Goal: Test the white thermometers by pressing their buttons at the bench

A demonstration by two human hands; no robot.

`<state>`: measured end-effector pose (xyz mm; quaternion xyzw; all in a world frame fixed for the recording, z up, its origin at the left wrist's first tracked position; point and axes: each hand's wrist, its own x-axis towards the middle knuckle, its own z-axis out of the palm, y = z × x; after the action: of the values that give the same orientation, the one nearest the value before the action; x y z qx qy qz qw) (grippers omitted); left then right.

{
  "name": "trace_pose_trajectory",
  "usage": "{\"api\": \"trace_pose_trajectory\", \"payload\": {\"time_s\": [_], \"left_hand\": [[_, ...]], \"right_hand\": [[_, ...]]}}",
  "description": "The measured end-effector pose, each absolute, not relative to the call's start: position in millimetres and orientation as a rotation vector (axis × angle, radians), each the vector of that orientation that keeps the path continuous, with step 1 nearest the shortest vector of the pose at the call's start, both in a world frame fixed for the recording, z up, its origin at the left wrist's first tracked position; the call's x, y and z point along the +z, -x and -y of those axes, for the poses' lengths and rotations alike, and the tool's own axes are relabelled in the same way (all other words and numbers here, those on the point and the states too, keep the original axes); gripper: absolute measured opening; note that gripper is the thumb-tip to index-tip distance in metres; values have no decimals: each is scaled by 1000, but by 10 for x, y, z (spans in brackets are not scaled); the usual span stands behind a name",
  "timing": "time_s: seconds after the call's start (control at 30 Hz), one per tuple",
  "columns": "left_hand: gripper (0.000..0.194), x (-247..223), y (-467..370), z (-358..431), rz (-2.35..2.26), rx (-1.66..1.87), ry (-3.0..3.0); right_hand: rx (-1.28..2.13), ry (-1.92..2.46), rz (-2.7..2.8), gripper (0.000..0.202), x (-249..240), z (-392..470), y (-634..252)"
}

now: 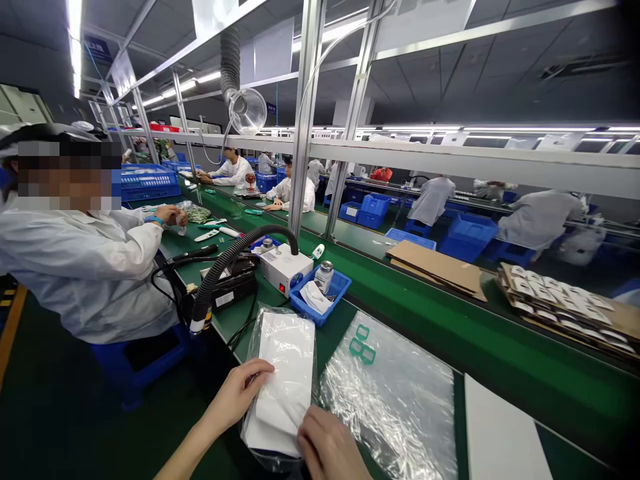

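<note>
A clear plastic bag (253,353) with a stack of white sheets (287,337) in it lies before me at the bench edge. My left hand (239,395) pinches the bag's left side, thumb and forefinger close together. At the lower right edge, the curled fingers of my right hand (330,440) grip the plastic; their tips are partly hidden. Right of the hands lies a large clear plastic sheet or bag (400,400), with several small green frame-shaped pieces (361,347) on it.
A blue tray (343,288) with a bottle (324,275) stands beyond the bag, beside a white box (283,267) with a black hose (220,277). White board (505,433) lies at right; flat cardboard (435,267) lies across the green belt. A co-worker (85,260) sits at left.
</note>
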<state>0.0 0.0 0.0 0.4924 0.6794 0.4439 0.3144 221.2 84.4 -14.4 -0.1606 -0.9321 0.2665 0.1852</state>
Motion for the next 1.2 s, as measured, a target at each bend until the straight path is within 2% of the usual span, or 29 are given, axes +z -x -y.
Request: {"api": "trace_pose_trajectory", "payload": {"time_s": [0.2,0.47,0.9,1.03,1.2], "left_hand": [[39,-12,94,8,-1642,1197,-1148],[43,-40,141,-22,-1490,1205,-1104],[42,-52,79,-14,-1612,1228,-1123],[40,-32,93,20,-1650,1212,-1165],[28,150,52,209,-1766,1240,-1260]], "right_hand": [[1201,892,2204,26,-87,-1059,-2067],[1577,1013,1982,29,-158,-1252,-1874],[1589,911,1963,26,-43,-1159,-1972],[1316,797,2137,22,123,-1051,-2075],[407,220,2462,23,-46,-810,-2170]]}}
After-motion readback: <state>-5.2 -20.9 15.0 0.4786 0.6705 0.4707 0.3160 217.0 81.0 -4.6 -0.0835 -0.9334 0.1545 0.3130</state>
